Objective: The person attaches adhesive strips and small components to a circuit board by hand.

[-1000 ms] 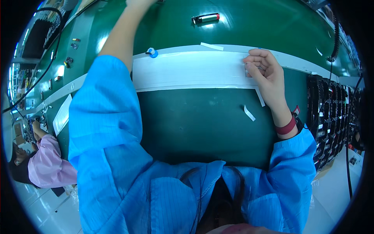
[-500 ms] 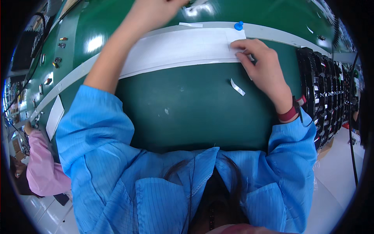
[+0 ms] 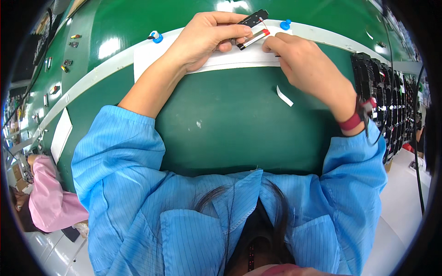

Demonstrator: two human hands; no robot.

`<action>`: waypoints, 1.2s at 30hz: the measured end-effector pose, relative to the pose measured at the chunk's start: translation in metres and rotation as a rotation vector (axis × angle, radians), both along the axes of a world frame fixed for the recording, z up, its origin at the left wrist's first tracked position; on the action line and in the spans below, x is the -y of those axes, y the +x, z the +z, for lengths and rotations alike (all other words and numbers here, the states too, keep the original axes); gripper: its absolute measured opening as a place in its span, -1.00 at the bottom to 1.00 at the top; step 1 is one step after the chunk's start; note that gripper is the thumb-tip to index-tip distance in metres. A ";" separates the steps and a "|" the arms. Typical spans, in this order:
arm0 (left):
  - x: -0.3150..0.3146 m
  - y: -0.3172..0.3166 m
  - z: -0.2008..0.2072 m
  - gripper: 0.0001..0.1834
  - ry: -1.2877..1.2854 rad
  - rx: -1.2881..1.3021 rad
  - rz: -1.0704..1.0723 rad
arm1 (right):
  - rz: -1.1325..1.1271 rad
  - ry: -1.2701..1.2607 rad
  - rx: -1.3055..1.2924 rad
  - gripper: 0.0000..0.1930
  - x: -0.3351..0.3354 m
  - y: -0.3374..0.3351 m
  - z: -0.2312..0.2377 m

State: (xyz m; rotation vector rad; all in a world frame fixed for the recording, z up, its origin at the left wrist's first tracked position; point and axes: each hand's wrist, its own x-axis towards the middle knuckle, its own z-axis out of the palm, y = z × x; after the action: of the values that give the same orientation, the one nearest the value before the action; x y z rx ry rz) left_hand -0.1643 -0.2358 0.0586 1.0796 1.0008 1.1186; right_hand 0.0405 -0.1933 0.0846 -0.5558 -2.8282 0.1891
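At the far edge of the green table (image 3: 239, 124), over a white sheet (image 3: 230, 60), the left hand (image 3: 202, 39) pinches a small slim silver cell with a red end (image 3: 254, 38) and a black part (image 3: 252, 19) between thumb and fingertips, apparently lifted clear so both hands can work it. Its long axis runs diagonally, red end up-right toward the right hand (image 3: 304, 69), whose grip is pressed together at that tip. A white strip (image 3: 284, 95) lies nearby.
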 end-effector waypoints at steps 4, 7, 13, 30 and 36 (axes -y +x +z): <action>0.005 0.000 0.003 -0.70 0.012 -0.009 0.005 | -0.156 0.001 -0.168 -0.80 0.015 0.004 -0.016; 0.003 -0.003 0.002 -0.71 0.023 -0.062 -0.076 | -0.344 -0.710 -0.816 -0.81 0.000 0.023 -0.037; 0.005 -0.006 0.002 -0.68 -0.009 -0.036 -0.170 | -0.376 -1.154 -1.017 -0.72 -0.019 0.034 0.001; 0.007 0.024 0.020 -0.47 -0.107 -0.176 -0.482 | -0.362 -0.976 -0.132 -0.78 -0.035 -0.001 0.020; 0.011 0.030 0.019 -0.56 -0.101 -0.086 -0.387 | -0.302 -0.650 -1.215 -0.77 -0.033 0.057 0.035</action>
State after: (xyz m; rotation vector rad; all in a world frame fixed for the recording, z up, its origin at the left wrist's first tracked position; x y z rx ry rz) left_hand -0.1346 -0.2470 0.0773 1.1865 0.8582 0.7065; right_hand 0.0977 -0.1607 0.1193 -0.6547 -1.4503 0.9972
